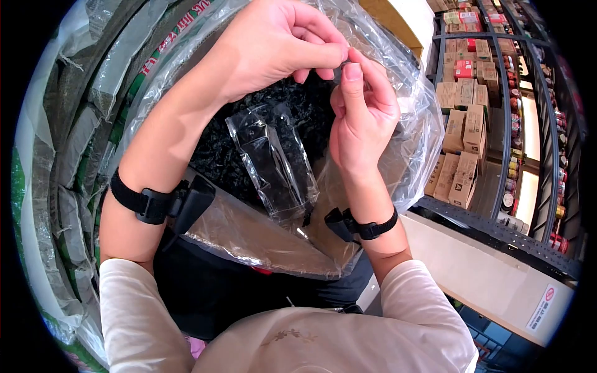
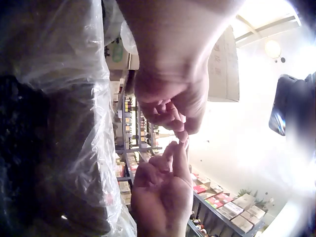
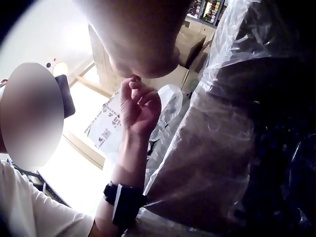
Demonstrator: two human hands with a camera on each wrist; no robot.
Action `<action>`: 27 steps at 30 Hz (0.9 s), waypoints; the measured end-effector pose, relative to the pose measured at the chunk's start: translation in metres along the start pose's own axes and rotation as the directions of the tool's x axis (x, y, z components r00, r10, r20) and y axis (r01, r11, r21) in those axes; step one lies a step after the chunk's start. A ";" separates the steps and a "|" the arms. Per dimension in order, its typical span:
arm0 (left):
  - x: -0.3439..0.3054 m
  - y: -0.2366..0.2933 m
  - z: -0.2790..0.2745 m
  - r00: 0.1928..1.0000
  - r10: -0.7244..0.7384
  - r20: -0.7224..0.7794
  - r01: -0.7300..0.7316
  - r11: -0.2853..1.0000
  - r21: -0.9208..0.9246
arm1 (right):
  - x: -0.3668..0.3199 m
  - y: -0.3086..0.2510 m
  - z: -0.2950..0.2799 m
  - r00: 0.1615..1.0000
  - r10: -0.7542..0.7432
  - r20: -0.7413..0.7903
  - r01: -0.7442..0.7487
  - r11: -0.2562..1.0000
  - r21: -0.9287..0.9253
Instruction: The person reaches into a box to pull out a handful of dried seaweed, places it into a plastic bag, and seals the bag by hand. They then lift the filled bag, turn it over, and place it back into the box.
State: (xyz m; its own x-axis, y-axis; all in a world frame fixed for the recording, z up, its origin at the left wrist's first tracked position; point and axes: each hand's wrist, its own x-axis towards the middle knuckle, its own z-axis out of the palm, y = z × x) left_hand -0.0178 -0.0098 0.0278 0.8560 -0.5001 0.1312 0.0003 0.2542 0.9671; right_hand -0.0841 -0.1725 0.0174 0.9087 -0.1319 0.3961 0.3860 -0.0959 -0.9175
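My left hand and right hand are raised over a plastic-lined cardboard box, their fingertips meeting. Thumb and forefinger of each pinch a tiny dark piece between them; I cannot tell its kind. Beneath the hands lies a heap of dark, crinkled dried pieces resembling black fungus. On top of the heap rests a clear plastic pouch, slanting toward me. In the left wrist view, the left hand reaches down to meet the right hand. The left hand also shows in the right wrist view.
The clear liner spreads over the box's rim. Stacked sacks line the left side. At right stand shelves with small cartons and jars. Each forearm wears a strapped black camera, the left one near the box.
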 end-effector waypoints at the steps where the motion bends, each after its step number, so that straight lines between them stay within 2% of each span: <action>1: 0.000 0.000 0.001 1.000 -0.007 -0.009 0.007 1.000 -0.016 | -0.001 0.000 0.001 1.000 0.007 -0.012 -0.007 1.000 0.011; 6: -0.005 0.002 0.014 0.997 0.008 -0.074 -0.017 0.992 -0.122 | -0.003 -0.008 0.006 0.996 0.056 -0.064 -0.053 0.998 0.041; 8: -0.005 0.002 0.018 0.997 0.026 -0.078 -0.038 0.986 -0.164 | -0.004 -0.009 0.005 0.994 0.089 -0.070 -0.078 0.986 0.146; 10: -0.008 0.004 0.021 0.995 0.043 -0.087 -0.062 0.973 -0.224 | -0.005 -0.015 0.005 0.992 0.115 -0.058 -0.104 0.981 0.164; 12: -0.011 0.010 0.023 0.995 0.042 -0.091 -0.061 0.974 -0.218 | -0.006 -0.020 0.006 0.985 0.169 -0.026 -0.156 0.950 0.271; 14: -0.013 0.017 0.027 0.993 0.088 -0.081 -0.106 0.960 -0.259 | -0.007 -0.033 0.010 0.976 0.216 -0.028 -0.200 0.941 0.271; 16: -0.016 0.021 0.030 0.991 0.104 -0.089 -0.125 0.955 -0.268 | -0.006 -0.042 0.011 0.964 0.266 0.031 -0.259 0.899 0.354; 17: -0.017 0.023 0.031 0.989 0.115 -0.097 -0.138 0.951 -0.276 | -0.006 -0.046 0.012 0.964 0.263 0.032 -0.257 0.900 0.351; 19: -0.020 0.028 0.033 0.989 0.110 -0.100 -0.134 0.946 -0.294 | -0.007 -0.051 0.015 0.966 0.252 0.057 -0.246 0.832 0.497; 27: -0.030 0.040 0.037 0.986 0.131 -0.104 -0.159 0.927 -0.339 | -0.010 -0.066 0.017 0.970 0.234 0.071 -0.236 0.815 0.530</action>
State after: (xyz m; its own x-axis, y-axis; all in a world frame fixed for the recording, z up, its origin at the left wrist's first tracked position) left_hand -0.0624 -0.0151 0.0710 0.8978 -0.3737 0.2329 0.0397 0.5956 0.8023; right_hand -0.1158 -0.1477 0.0729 0.9828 -0.0805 0.1664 0.1846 0.4755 -0.8601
